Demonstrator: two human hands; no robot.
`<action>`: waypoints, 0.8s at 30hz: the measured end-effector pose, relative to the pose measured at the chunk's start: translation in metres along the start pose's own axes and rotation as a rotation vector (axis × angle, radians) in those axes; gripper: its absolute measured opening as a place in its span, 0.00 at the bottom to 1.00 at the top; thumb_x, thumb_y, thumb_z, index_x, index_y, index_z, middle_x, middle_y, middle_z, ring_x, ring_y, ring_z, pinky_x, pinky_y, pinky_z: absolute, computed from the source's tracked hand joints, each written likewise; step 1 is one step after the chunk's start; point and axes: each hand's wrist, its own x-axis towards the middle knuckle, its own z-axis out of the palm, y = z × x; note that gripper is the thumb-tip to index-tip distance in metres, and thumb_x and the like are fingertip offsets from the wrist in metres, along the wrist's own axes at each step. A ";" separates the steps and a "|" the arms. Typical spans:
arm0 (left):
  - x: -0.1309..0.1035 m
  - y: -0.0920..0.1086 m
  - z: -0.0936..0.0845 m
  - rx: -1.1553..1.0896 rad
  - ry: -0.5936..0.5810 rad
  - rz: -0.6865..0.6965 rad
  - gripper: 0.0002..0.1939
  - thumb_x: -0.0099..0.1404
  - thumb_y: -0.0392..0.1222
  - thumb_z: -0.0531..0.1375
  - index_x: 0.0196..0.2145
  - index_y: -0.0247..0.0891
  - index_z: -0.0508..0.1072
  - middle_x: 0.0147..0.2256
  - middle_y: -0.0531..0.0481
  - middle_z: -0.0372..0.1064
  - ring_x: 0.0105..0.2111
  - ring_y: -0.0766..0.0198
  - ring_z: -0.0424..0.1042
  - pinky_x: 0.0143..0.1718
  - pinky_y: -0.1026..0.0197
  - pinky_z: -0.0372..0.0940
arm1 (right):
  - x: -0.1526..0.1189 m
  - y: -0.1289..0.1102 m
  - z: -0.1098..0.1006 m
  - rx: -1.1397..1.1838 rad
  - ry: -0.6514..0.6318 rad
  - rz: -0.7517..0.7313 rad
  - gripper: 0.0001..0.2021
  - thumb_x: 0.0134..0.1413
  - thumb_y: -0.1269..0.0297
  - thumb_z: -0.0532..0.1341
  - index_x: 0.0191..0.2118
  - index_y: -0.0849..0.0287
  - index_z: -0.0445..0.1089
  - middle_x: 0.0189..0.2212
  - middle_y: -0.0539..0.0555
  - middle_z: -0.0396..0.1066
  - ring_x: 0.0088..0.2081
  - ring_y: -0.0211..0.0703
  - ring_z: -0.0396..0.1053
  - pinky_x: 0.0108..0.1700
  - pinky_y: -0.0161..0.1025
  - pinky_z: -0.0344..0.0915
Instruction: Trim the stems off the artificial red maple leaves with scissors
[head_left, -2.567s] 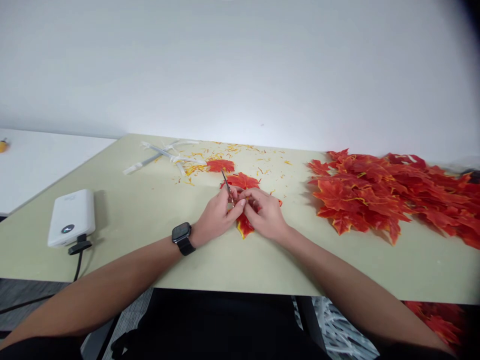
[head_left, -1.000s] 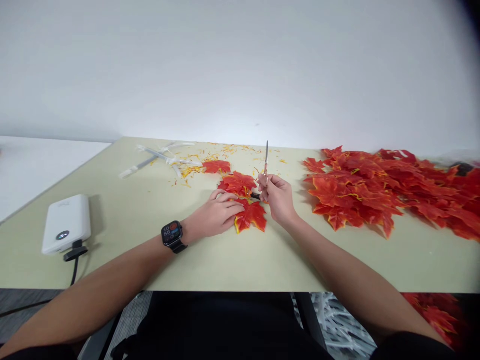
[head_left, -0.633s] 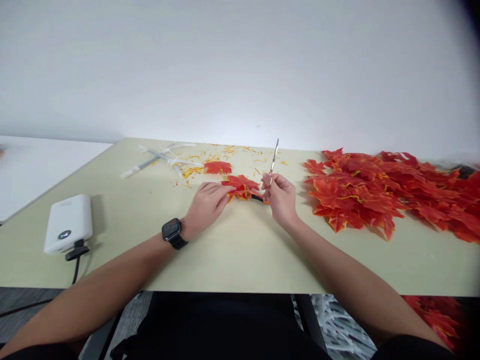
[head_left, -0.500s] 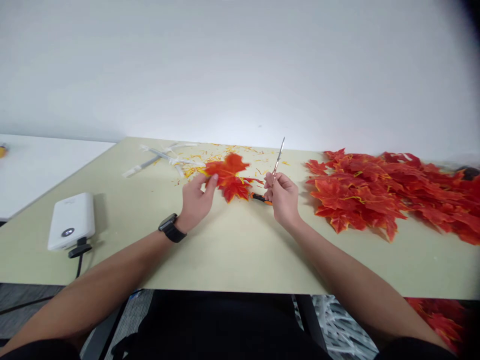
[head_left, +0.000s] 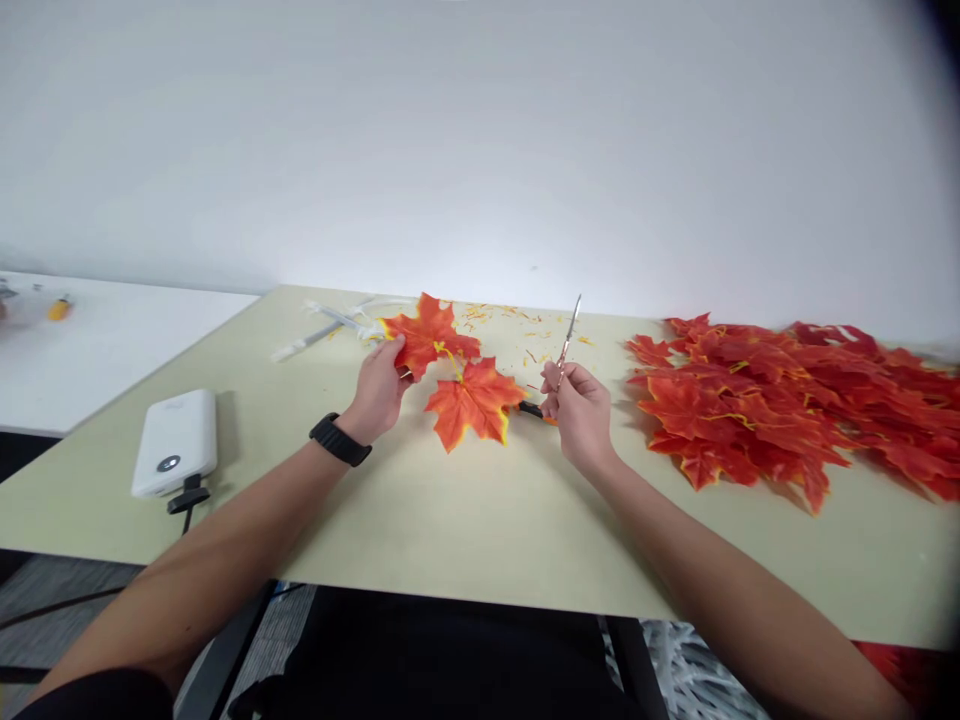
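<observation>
In the head view my left hand (head_left: 381, 388) pinches the left edge of an orange-red maple leaf (head_left: 429, 335). A yellow stem joins it to a second leaf (head_left: 476, 400), which hangs lower and to the right. My right hand (head_left: 581, 408) is closed around the handles of small scissors (head_left: 571, 330), whose blades point up and away from me. An orange and black tool (head_left: 534, 411) lies on the table, partly hidden between the second leaf and my right hand.
A large pile of red leaves (head_left: 750, 400) covers the table's right side. White plastic strips (head_left: 322, 335) and yellow-orange scraps (head_left: 517, 320) lie at the back. A white power bank (head_left: 176, 440) with a cable sits at the left.
The leaf pair has turned and spread apart, so both leaves and the yellow stem between them now show. The camera view has shifted a little; the scissors are still in my right hand.
</observation>
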 end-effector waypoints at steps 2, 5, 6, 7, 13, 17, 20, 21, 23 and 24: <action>-0.004 -0.005 0.002 0.048 -0.071 -0.035 0.13 0.60 0.48 0.68 0.31 0.37 0.70 0.29 0.53 0.68 0.26 0.69 0.66 0.26 0.65 0.61 | 0.000 0.000 0.000 -0.011 -0.007 -0.005 0.21 0.51 0.45 0.72 0.30 0.58 0.71 0.24 0.46 0.65 0.18 0.28 0.53 0.22 0.33 0.58; -0.012 -0.012 0.005 0.193 -0.165 -0.018 0.18 0.62 0.53 0.68 0.28 0.37 0.68 0.27 0.53 0.66 0.25 0.68 0.65 0.26 0.65 0.62 | 0.000 0.001 0.000 -0.029 -0.022 -0.010 0.20 0.51 0.45 0.72 0.31 0.59 0.74 0.25 0.47 0.66 0.19 0.28 0.53 0.22 0.33 0.58; -0.014 -0.014 0.005 0.265 -0.200 0.013 0.20 0.63 0.55 0.67 0.26 0.38 0.67 0.26 0.53 0.65 0.24 0.68 0.64 0.25 0.64 0.61 | 0.000 0.001 0.000 -0.032 -0.028 -0.009 0.20 0.52 0.45 0.72 0.31 0.59 0.75 0.25 0.47 0.66 0.19 0.28 0.53 0.22 0.34 0.58; -0.015 -0.016 0.006 0.344 -0.236 0.053 0.22 0.64 0.56 0.66 0.25 0.38 0.66 0.24 0.53 0.63 0.23 0.68 0.63 0.25 0.64 0.60 | 0.000 0.001 0.000 -0.035 -0.033 -0.006 0.19 0.51 0.45 0.72 0.31 0.59 0.76 0.26 0.47 0.67 0.19 0.28 0.52 0.23 0.34 0.57; -0.023 -0.023 0.006 0.611 -0.432 0.175 0.24 0.69 0.61 0.61 0.26 0.38 0.65 0.23 0.55 0.60 0.22 0.69 0.62 0.24 0.64 0.59 | 0.000 0.001 0.001 -0.090 -0.078 0.017 0.19 0.50 0.45 0.71 0.31 0.59 0.78 0.25 0.48 0.68 0.19 0.29 0.52 0.23 0.35 0.54; -0.027 -0.025 0.008 0.635 -0.485 0.121 0.25 0.68 0.63 0.60 0.27 0.38 0.66 0.23 0.55 0.60 0.21 0.70 0.62 0.24 0.65 0.60 | 0.000 0.006 -0.001 -0.140 -0.134 0.012 0.21 0.51 0.43 0.71 0.28 0.59 0.76 0.24 0.49 0.68 0.20 0.31 0.55 0.24 0.35 0.55; -0.030 -0.024 0.011 0.624 -0.510 0.096 0.26 0.67 0.64 0.61 0.27 0.38 0.67 0.22 0.54 0.61 0.21 0.70 0.62 0.24 0.65 0.61 | -0.001 0.008 -0.001 -0.140 -0.167 0.054 0.23 0.50 0.42 0.72 0.26 0.60 0.74 0.21 0.49 0.65 0.21 0.32 0.55 0.25 0.35 0.55; -0.031 -0.024 0.012 0.624 -0.513 0.087 0.25 0.67 0.64 0.61 0.27 0.37 0.67 0.22 0.54 0.62 0.21 0.70 0.62 0.23 0.66 0.61 | -0.002 0.007 -0.001 -0.135 -0.179 0.074 0.22 0.49 0.42 0.72 0.27 0.60 0.75 0.20 0.48 0.64 0.21 0.32 0.55 0.25 0.34 0.55; -0.033 -0.022 0.014 0.627 -0.514 0.071 0.25 0.66 0.63 0.61 0.27 0.37 0.68 0.22 0.54 0.62 0.21 0.70 0.62 0.23 0.66 0.61 | -0.003 0.006 0.001 -0.129 -0.199 0.111 0.21 0.46 0.44 0.74 0.29 0.60 0.77 0.20 0.47 0.63 0.21 0.32 0.55 0.24 0.34 0.54; -0.034 -0.022 0.015 0.628 -0.514 0.065 0.25 0.66 0.63 0.62 0.27 0.37 0.68 0.23 0.54 0.62 0.21 0.70 0.62 0.23 0.66 0.61 | -0.004 0.005 0.001 -0.126 -0.206 0.124 0.21 0.45 0.45 0.75 0.29 0.60 0.77 0.20 0.47 0.63 0.21 0.32 0.55 0.24 0.34 0.54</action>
